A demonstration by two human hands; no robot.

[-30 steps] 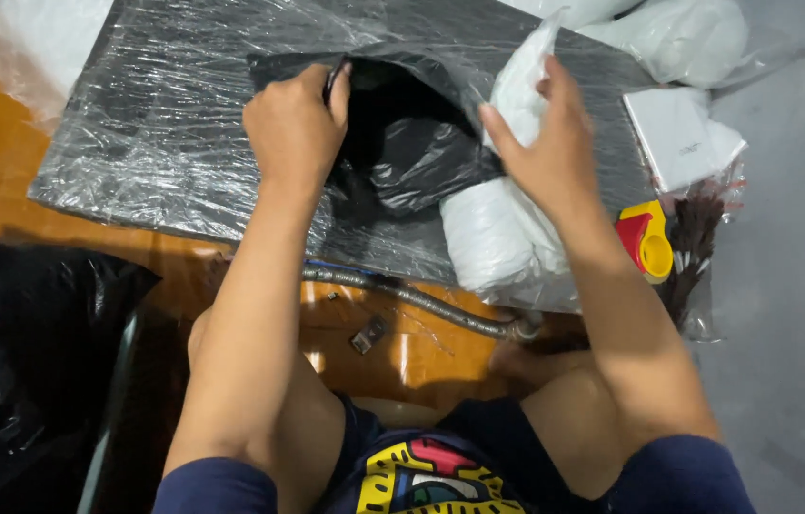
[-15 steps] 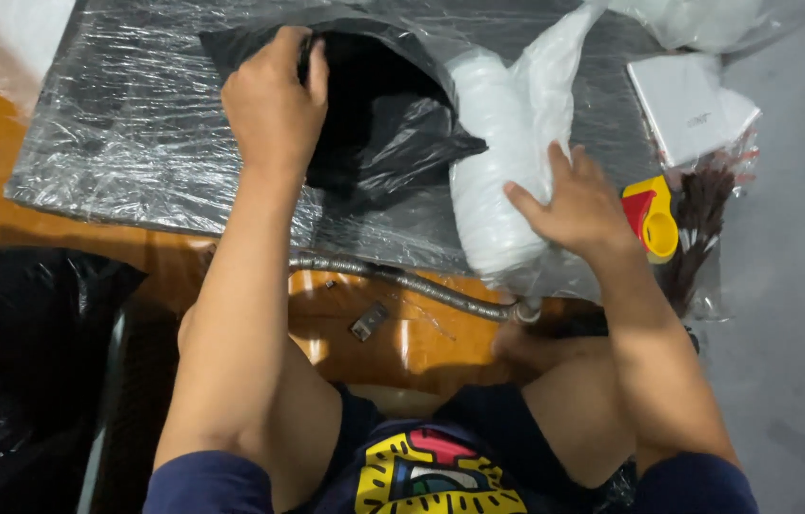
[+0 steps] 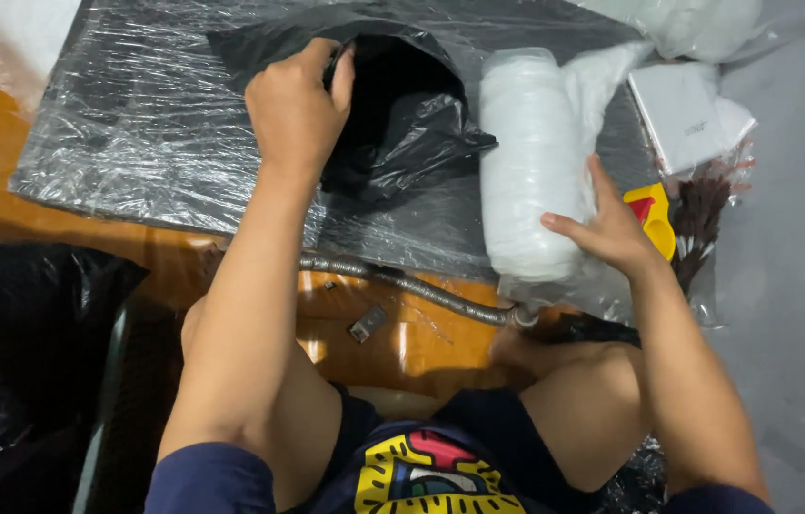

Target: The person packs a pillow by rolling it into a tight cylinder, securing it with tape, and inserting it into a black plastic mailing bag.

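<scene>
My left hand (image 3: 296, 109) grips the rim of a black plastic bag (image 3: 402, 114), holding its mouth open on a dark board wrapped in clear film (image 3: 136, 143). My right hand (image 3: 612, 233) rests with spread fingers against the near end of a white roll in clear plastic (image 3: 526, 162), which lies lengthwise just right of the bag's opening. The hand touches the roll's side and does not close around it.
A flexible metal hose (image 3: 402, 281) and a small metal piece (image 3: 367, 325) lie on the orange floor by my knees. A white box (image 3: 683, 114) and a yellow-red tool (image 3: 652, 217) sit to the right. A large black bag (image 3: 21, 352) is at my left.
My right hand slid down from the top of the white roll to its near end, and the roll now lies flat beside the bag. My left hand kept hold of the bag's rim.
</scene>
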